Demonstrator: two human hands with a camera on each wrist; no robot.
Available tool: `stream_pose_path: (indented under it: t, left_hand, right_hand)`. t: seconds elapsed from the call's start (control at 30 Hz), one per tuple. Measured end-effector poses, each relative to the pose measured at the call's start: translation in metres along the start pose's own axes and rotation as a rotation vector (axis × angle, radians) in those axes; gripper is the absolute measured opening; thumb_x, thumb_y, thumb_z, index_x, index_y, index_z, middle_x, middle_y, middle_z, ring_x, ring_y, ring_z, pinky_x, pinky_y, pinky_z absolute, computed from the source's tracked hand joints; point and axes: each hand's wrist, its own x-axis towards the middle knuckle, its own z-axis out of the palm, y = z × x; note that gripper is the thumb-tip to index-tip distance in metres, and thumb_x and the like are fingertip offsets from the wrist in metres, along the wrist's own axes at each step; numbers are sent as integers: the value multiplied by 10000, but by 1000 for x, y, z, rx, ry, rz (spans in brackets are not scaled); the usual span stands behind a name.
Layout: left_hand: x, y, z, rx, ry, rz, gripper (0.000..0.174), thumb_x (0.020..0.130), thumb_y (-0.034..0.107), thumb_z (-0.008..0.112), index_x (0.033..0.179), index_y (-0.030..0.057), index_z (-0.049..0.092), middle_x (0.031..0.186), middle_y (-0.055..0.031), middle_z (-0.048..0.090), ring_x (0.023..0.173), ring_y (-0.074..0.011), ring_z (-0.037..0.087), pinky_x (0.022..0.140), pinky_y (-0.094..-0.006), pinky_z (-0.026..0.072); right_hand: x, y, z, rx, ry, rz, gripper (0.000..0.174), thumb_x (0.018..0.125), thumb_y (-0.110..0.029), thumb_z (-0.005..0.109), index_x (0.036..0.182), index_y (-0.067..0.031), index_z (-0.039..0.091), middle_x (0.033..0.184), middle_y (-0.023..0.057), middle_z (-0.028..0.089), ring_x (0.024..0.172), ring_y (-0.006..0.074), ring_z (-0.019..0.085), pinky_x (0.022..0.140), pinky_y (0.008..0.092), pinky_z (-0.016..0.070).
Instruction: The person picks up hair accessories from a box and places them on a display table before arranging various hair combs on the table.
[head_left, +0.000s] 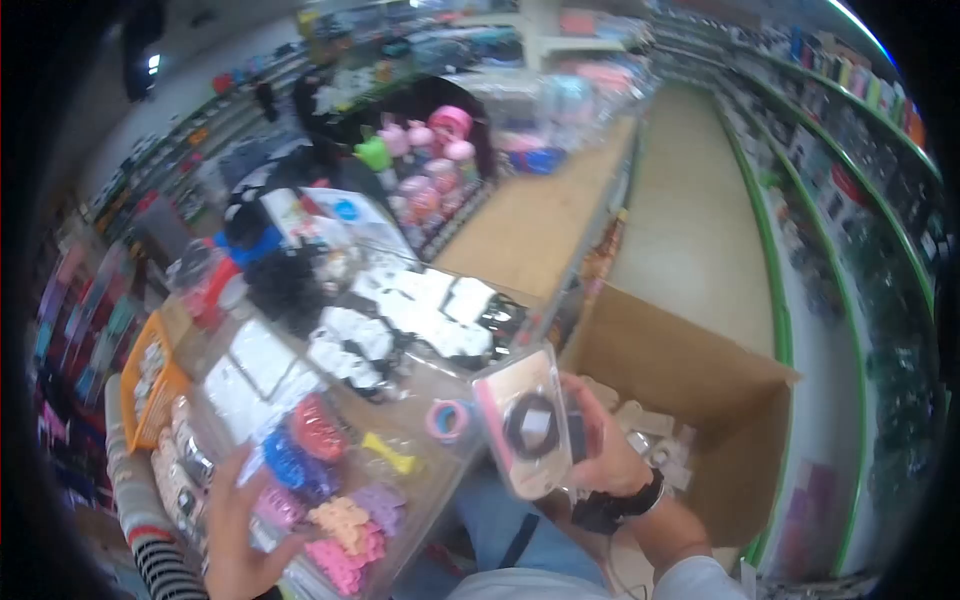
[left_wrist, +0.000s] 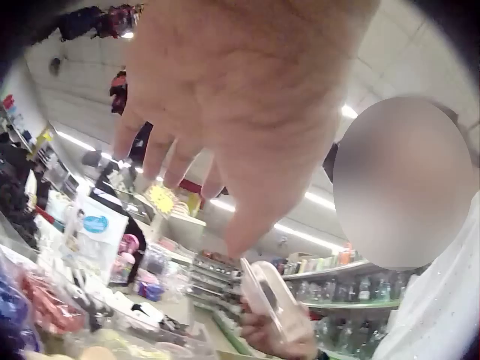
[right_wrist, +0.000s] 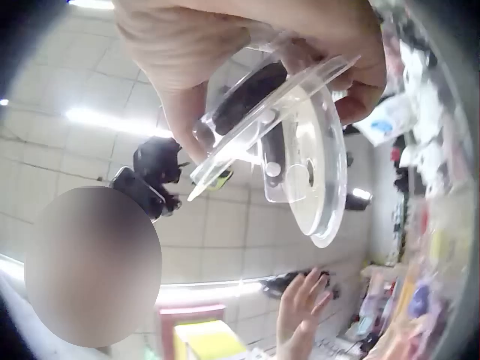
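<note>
My right hand [head_left: 612, 445] grips a clear plastic blister pack [head_left: 500, 395] with a pale pink card and a black ring-shaped item bearing a white label. In the right wrist view, the clear shells [right_wrist: 322, 172] stand edge-on between thumb and fingers, with dark and whitish parts inside. My left hand [head_left: 240, 535] holds nothing, its fingers spread at the near left edge of a clear bin. In that bin lie bagged bundles: blue [head_left: 300, 470], red [head_left: 318, 428], purple [head_left: 380, 508], peach [head_left: 340, 520] and pink [head_left: 340, 565]. A yellow piece [head_left: 390, 455] and a pink-and-blue ring [head_left: 447, 420] lie closer to the pack.
An open cardboard box [head_left: 690, 345] stands at the right, with several pale packs [head_left: 650, 420] inside. White-carded goods [head_left: 420, 300] and an orange basket [head_left: 155, 385] lie beyond and left of the bin. Stocked shelves [head_left: 840, 200] line the right side of an aisle [head_left: 700, 190].
</note>
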Motion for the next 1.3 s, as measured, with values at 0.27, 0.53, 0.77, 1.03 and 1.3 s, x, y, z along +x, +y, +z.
stream_pose_path:
  t: [0.27, 0.53, 0.77, 1.03, 1.3]
  left_hand:
    - [-6, 35, -21, -570, -158, -96, 678, 704, 330, 703, 1215, 19, 385, 1117, -185, 524, 1013, -300, 535, 845, -366, 424]
    - [-38, -3, 3, -954, 182, -328, 277, 806, 156, 595, 1048, 47, 515, 782, -31, 590, 638, -75, 568, 524, -213, 458]
    - [-48, -142, -50, -829, 735, -401, 335, 796, 111, 615, 1101, 4, 528, 949, -33, 603, 822, -99, 579, 736, -225, 470]
    - [-93, -305, -30, -490, 652, -769, 300, 820, 81, 551, 1089, -10, 454, 878, -42, 576, 760, -100, 563, 652, -243, 479]
    - [-97, -345, 18, -192, 457, -773, 439, 755, 151, 608, 1127, -6, 437, 915, -172, 554, 858, -237, 534, 746, -323, 423]
  right_hand:
    - [33, 30, 140, 119, -250, 135, 1025, 503, -79, 822, 1325, -69, 209, 1240, 45, 362, 1150, 175, 389, 975, 312, 310]
    - [39, 84, 183, -14, -117, -78, 1050, 516, -73, 827, 1335, -103, 170, 1055, 43, 451, 954, 165, 499, 796, 289, 452]
    - [42, 84, 159, -77, 90, -37, 869, 536, 24, 607, 1312, -119, 243, 923, 43, 459, 783, 133, 489, 712, 250, 450]
    - [25, 86, 156, -163, 144, -96, 946, 495, -27, 673, 1327, -81, 227, 918, 57, 453, 802, 148, 479, 704, 250, 423]
    - [24, 89, 149, -196, 129, -89, 1097, 457, -217, 821, 1347, -81, 194, 917, 50, 458, 785, 147, 483, 694, 248, 415]
